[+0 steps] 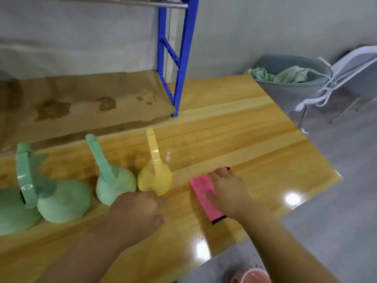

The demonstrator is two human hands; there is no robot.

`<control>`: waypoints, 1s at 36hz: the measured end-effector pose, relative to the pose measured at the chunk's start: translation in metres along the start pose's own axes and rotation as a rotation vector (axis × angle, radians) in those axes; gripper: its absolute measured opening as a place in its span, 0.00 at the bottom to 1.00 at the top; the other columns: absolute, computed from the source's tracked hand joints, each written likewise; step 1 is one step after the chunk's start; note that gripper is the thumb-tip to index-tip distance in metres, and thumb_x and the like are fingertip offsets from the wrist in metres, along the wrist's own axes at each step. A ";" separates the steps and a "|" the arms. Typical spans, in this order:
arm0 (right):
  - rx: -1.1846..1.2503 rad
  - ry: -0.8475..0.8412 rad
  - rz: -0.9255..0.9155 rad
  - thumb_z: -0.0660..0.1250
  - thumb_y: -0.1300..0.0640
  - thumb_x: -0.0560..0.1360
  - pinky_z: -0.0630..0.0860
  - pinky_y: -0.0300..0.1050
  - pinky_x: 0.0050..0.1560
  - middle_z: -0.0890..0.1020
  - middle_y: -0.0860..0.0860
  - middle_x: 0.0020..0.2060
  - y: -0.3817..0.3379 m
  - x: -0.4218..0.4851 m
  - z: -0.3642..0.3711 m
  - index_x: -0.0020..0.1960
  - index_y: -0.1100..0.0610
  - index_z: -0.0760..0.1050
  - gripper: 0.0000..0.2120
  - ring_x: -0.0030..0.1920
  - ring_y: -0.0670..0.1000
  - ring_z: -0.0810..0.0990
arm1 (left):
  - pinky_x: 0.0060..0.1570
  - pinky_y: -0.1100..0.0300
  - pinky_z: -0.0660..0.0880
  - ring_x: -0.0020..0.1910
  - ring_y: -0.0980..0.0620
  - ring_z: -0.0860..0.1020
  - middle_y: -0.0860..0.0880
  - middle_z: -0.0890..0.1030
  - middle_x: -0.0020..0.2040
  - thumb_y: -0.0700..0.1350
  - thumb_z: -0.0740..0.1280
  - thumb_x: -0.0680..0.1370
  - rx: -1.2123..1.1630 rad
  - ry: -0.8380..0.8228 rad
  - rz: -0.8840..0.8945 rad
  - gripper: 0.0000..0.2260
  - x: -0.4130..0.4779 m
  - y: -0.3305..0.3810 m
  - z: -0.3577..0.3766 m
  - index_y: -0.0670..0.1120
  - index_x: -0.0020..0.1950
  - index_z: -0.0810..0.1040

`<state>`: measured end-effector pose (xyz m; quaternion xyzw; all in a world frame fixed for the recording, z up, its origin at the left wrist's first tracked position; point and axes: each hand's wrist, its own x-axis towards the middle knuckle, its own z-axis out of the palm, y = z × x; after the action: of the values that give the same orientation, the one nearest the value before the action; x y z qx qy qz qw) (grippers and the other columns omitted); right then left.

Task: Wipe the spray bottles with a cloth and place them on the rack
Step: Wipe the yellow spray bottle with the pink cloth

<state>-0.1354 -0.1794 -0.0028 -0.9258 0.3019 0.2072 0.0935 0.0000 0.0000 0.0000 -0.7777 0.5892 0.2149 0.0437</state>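
Several spray bottles stand in a row on the wooden table [234, 127]: a yellow one [154, 176], a green one [114, 185] to its left, and another green one [61, 198] further left. My left hand [140, 211] is curled just in front of the yellow bottle's base, at or touching it. A folded pink cloth [202, 196] lies flat on the table to the right, and my right hand [228, 188] rests on top of it with fingers spread. The blue metal rack [177, 58] stands behind, its lower shelf [87, 99] covered in stained brown board.
A fourth green bottle [10, 213] is cut off at the left edge. A grey chair [291, 88] with a green cloth draped in it stands beyond the table's right end. A pink bucket [255, 275] sits on the floor below.
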 end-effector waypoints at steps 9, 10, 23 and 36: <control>0.001 0.054 -0.034 0.67 0.39 0.71 0.68 0.56 0.66 0.65 0.45 0.70 0.006 0.025 0.031 0.72 0.44 0.62 0.32 0.70 0.52 0.63 | 0.49 0.58 0.73 0.55 0.53 0.76 0.56 0.76 0.56 0.60 0.56 0.79 0.043 0.178 0.011 0.15 0.009 -0.015 0.028 0.54 0.59 0.73; 0.009 0.070 -0.034 0.67 0.38 0.71 0.68 0.55 0.66 0.65 0.44 0.70 0.007 0.025 0.034 0.71 0.43 0.62 0.32 0.70 0.51 0.63 | 0.49 0.58 0.73 0.55 0.53 0.76 0.56 0.76 0.56 0.60 0.56 0.79 0.053 0.194 0.017 0.15 0.007 -0.017 0.029 0.54 0.59 0.73; -0.072 0.305 -0.063 0.55 0.44 0.80 0.68 0.55 0.65 0.68 0.48 0.67 0.014 0.010 0.067 0.71 0.45 0.62 0.21 0.68 0.51 0.64 | 0.48 0.59 0.74 0.54 0.56 0.76 0.58 0.76 0.56 0.62 0.56 0.79 0.057 0.350 -0.044 0.16 -0.018 -0.009 0.050 0.57 0.61 0.72; 0.074 0.506 -0.151 0.54 0.42 0.80 0.71 0.45 0.55 0.73 0.46 0.54 0.015 -0.004 0.070 0.70 0.43 0.67 0.20 0.54 0.49 0.73 | 0.54 0.67 0.70 0.55 0.59 0.73 0.57 0.72 0.58 0.58 0.63 0.76 -0.315 0.768 -0.241 0.24 -0.014 -0.002 0.044 0.53 0.71 0.67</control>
<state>-0.1704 -0.1688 -0.0645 -0.9640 0.2533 -0.0497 0.0642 -0.0138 0.0275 -0.0345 -0.8615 0.4279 -0.0093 -0.2731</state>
